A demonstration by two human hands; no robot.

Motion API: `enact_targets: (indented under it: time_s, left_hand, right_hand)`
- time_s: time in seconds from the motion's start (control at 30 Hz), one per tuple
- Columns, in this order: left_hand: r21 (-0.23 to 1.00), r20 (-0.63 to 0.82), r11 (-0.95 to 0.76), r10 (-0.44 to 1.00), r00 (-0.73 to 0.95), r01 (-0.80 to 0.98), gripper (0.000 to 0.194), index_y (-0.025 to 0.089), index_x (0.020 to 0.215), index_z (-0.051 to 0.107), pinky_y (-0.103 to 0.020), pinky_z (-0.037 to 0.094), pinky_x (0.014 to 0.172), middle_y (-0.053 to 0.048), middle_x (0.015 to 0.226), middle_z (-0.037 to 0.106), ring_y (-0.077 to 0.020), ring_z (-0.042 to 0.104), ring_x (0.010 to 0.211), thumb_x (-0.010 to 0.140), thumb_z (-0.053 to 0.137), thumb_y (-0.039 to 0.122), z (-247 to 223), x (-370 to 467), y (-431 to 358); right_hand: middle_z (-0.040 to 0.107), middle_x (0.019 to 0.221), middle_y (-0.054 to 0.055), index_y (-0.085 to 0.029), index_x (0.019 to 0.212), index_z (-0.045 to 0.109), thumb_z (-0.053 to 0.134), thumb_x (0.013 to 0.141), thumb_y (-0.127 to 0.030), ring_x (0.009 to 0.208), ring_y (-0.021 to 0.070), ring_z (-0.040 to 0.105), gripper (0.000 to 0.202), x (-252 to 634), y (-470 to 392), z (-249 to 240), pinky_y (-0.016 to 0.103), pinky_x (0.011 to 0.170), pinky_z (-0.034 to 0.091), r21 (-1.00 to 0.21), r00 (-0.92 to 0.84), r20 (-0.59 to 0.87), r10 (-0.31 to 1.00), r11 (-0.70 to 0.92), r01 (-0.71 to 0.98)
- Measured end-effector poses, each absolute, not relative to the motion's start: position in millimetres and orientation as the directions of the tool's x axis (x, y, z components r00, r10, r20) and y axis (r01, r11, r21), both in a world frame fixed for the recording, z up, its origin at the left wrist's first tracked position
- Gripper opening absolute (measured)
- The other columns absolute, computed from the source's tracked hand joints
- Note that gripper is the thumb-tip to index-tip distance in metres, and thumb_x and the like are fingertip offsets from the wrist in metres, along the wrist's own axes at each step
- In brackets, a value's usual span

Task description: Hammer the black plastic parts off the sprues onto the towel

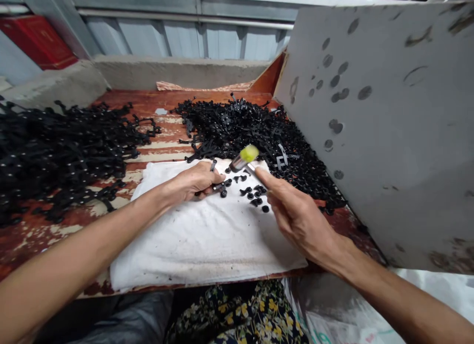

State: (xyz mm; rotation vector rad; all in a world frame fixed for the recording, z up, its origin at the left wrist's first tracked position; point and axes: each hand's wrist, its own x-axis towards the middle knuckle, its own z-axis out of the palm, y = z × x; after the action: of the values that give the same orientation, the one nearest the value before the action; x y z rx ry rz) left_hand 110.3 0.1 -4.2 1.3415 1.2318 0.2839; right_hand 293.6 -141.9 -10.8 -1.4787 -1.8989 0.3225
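Observation:
My left hand (203,180) is closed on a black plastic part (221,185) with round ends, held low over the white cloth (207,240). In my right hand (292,210) is a hammer (240,161) with a metal head and a yellow-green face, its head blurred and just above and to the right of the left fingers. Several small black bits (255,193) lie loose on the cloth between the two hands. Most of the hammer's handle is hidden by the right fingers.
A heap of black plastic parts (237,122) lies behind the cloth, and another heap (62,156) covers the left of the worn red-brown table (155,122). On the right stands a grey spotted panel (385,136). A low concrete ledge (177,72) runs along the back.

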Motion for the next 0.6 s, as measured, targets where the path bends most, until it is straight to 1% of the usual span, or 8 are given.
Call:
enact_targets:
  time_s: [0.03,0.07,0.13,0.2,0.3,0.43,0.5,0.6]
  left_hand:
    - [0.834,-0.507,0.301,0.749,0.426,0.463,0.024,0.02,0.064,0.046,-0.017,0.018,0.031,0.005,0.045,0.046,-0.006,0.032,0.031,0.079,0.064,0.016,-1,108,1]
    - [0.84,-0.507,0.303,0.733,0.453,0.45,0.024,0.02,0.065,0.045,-0.017,0.018,0.031,0.006,0.045,0.043,-0.0059,0.032,0.032,0.081,0.063,0.018,0,105,2]
    - [0.867,-0.474,0.279,0.719,0.508,0.413,0.021,0.02,0.068,0.046,-0.016,0.018,0.032,0.006,0.05,0.043,-0.0053,0.033,0.034,0.084,0.059,0.02,1,101,3]
    - [0.899,-0.401,0.202,0.736,0.545,0.388,0.019,0.019,0.07,0.047,-0.015,0.02,0.033,0.006,0.055,0.045,-0.0048,0.036,0.038,0.085,0.059,0.023,-1,98,3]
    - [0.913,-0.326,0.102,0.764,0.557,0.395,0.021,0.018,0.069,0.047,-0.016,0.022,0.035,0.006,0.055,0.044,-0.0052,0.037,0.04,0.083,0.061,0.027,-7,99,3]
    - [0.9,-0.348,0.094,0.741,0.574,0.425,0.026,0.018,0.064,0.047,-0.018,0.019,0.034,0.006,0.05,0.04,-0.0052,0.032,0.036,0.081,0.062,0.031,-9,103,6]
    - [0.892,-0.355,0.085,0.741,0.571,0.444,0.024,0.017,0.064,0.051,-0.019,0.019,0.034,0.006,0.049,0.041,-0.0052,0.031,0.036,0.08,0.061,0.031,-9,104,8]
    - [0.885,-0.35,0.069,0.752,0.559,0.461,0.019,0.016,0.067,0.057,-0.019,0.019,0.035,0.005,0.049,0.043,-0.0056,0.031,0.036,0.079,0.061,0.03,-11,105,10]
  right_hand:
    - [0.067,0.105,0.008,-0.028,0.142,0.052,0.043,0.094,-0.014,0.087,0.0221,0.062,0.052,291,-147,-10,0.039,0.078,0.054,-0.681,-0.015,0.407,0.913,0.314,0.662]
    - [0.067,0.103,0.007,-0.031,0.141,0.053,0.045,0.095,-0.018,0.085,0.0212,0.062,0.048,288,-154,-9,0.038,0.075,0.055,-0.774,0.081,0.38,0.922,0.268,0.573]
    - [0.065,0.086,0.003,-0.033,0.14,0.054,0.05,0.097,-0.026,0.066,0.0177,0.057,0.044,282,-169,-12,0.031,0.056,0.052,-0.917,0.208,0.219,0.953,0.128,0.378]
    - [0.06,0.074,0.0,-0.033,0.138,0.056,0.053,0.096,-0.033,0.052,0.0133,0.048,0.042,276,-182,-20,0.025,0.044,0.042,-0.979,0.227,0.042,0.973,-0.005,0.204]
    - [0.055,0.07,-0.004,-0.031,0.138,0.055,0.058,0.094,-0.041,0.046,0.0087,0.04,0.045,271,-192,-33,0.02,0.039,0.033,-0.994,0.219,-0.112,0.969,-0.113,-0.007]
    - [0.053,0.072,-0.005,-0.032,0.14,0.05,0.063,0.089,-0.049,0.045,0.0062,0.037,0.054,271,-190,-41,0.017,0.036,0.032,-0.956,0.231,-0.237,0.944,-0.185,-0.227]
    - [0.052,0.072,-0.006,-0.034,0.14,0.049,0.065,0.087,-0.051,0.045,0.006,0.036,0.058,271,-189,-42,0.016,0.034,0.034,-0.939,0.23,-0.267,0.936,-0.199,-0.282]
    - [0.052,0.071,-0.006,-0.034,0.139,0.05,0.066,0.086,-0.051,0.045,0.0059,0.036,0.057,272,-188,-42,0.015,0.034,0.035,-0.93,0.224,-0.269,0.937,-0.193,-0.312]
